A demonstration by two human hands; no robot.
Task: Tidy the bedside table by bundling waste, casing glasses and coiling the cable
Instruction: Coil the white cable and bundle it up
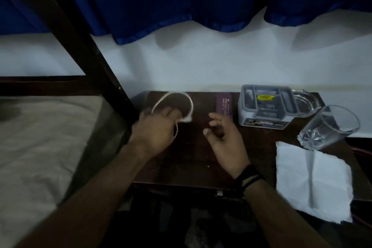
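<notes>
My left hand (156,127) is closed around a white cable (189,104), which loops up and over it above the far left of the dark wooden bedside table (191,159); the hand and cable are motion-blurred. A short way to the right, my right hand (225,137) hovers above the table, palm turned inward, fingers loosely spread and holding nothing. A purple glasses case (224,104) lies flat just behind the right hand. A white tissue sheet (310,177) is spread out on the table's right front corner.
A grey plastic container with a yellow label (263,108) stands at the back right, with a clear glass dish (306,102) beside it. A drinking glass (330,127) stands near the right edge. A bed with a dark frame post (86,50) borders the left.
</notes>
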